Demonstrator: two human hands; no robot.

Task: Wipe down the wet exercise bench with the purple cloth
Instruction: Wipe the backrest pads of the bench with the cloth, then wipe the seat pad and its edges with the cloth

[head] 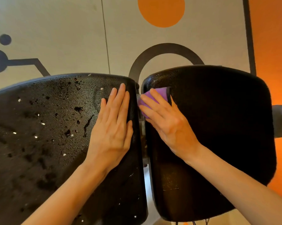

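Black textured padding makes up both halves of the exercise bench (56,127): the left pad is beaded with water droplets, while the right pad (218,127) looks mostly dry. To do this step well, I judge the purple cloth (150,99) should be drawn firmly along the inner edge by the gap, then carried across the left pad in overlapping strokes, turning to a dry face as it soaks.

The right hand (167,120) lies on the right pad's inner edge with fingers nearly straight, pressing the purple cloth flat beneath its fingertips beside the gap between the pads; only part of the cloth shows. The left hand (114,125) rests flat and relaxed on the left pad, fingers extended together, holding nothing, apparently steadying the bench just beside the gap.
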